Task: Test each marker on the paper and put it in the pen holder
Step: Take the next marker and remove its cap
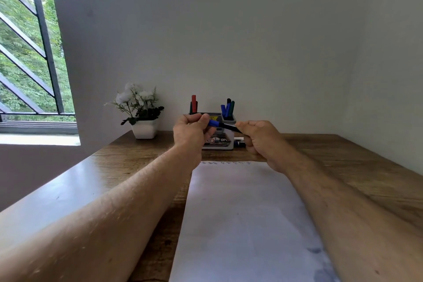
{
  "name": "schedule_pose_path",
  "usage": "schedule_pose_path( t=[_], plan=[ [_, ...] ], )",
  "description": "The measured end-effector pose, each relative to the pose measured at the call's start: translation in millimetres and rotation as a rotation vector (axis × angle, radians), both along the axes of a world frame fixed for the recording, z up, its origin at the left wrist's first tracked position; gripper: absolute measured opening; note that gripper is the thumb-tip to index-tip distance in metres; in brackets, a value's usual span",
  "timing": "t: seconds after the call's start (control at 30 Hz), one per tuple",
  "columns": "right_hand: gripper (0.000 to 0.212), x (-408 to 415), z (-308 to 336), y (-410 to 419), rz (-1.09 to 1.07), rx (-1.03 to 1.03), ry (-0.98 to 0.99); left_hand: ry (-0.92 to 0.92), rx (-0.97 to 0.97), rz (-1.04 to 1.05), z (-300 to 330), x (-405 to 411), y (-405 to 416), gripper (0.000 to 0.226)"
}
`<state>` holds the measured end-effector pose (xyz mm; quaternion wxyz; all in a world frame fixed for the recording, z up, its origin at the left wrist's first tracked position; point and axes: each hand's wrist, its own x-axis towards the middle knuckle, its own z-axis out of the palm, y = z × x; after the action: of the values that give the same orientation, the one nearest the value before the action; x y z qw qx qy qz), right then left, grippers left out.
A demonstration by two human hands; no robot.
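Observation:
Both hands hold one marker [223, 125] in the air in front of the pen holder. My left hand [192, 130] grips its blue cap end. My right hand [258, 139] pinches the dark barrel end. The grey pen holder [219, 142] stands at the back of the desk against the wall, with red and green markers [194, 104] in its left cup and blue, green and black ones [228, 107] in its right cup. A white sheet of paper [240, 213] lies on the desk below my hands, with a row of small test marks [225, 163] along its far edge.
A white pot of white flowers [143, 112] stands left of the holder. One more marker [239, 142] lies on the wooden desk [343, 162] just right of the holder. A barred window [27, 52] is at the left; the wall is close behind.

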<state>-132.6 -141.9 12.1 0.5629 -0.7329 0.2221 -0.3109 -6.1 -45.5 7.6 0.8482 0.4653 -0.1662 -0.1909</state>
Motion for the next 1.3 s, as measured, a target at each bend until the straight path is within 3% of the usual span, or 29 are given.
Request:
schedule_pose_path(
  t=[0.23, 0.37, 0.47, 0.63, 0.87, 1.1, 1.3],
  plan=[
    [0.024, -2.6, 3.9, 3.9, 0.041, 0.147, -0.023, 0.004, -0.061, -0.024, 2.7, -7.7, -0.6, 0.016],
    [0.028, 1.6, 1.0, 7.1, 0.024, 0.092, 0.018, -0.103, 0.002, -0.042, 0.9, -21.1, -5.5, 0.055],
    [0.027, 2.6, -0.6, 5.0, -0.030, 0.017, 0.094, -0.170, 0.050, -0.030, -0.9, -24.2, -6.8, 0.068],
    [0.033, 1.3, -1.3, 7.1, -0.008, 0.011, 0.109, -0.255, 0.107, -0.022, -2.8, -17.9, -3.9, 0.067],
    [0.032, 1.9, -4.8, 4.7, -0.099, -0.250, 0.204, -0.552, 0.155, 0.082, -1.6, -14.1, -2.2, 0.062],
    [0.024, 3.0, -12.5, -8.4, -0.243, -0.507, 0.269, -0.897, 0.092, 0.332, 21.3, -7.9, -1.9, 0.061],
    [0.022, 6.1, -15.3, -11.7, -0.260, -0.599, 0.265, -0.995, 0.096, 0.426, 36.2, 5.2, -25.2, 0.056]
  ],
)
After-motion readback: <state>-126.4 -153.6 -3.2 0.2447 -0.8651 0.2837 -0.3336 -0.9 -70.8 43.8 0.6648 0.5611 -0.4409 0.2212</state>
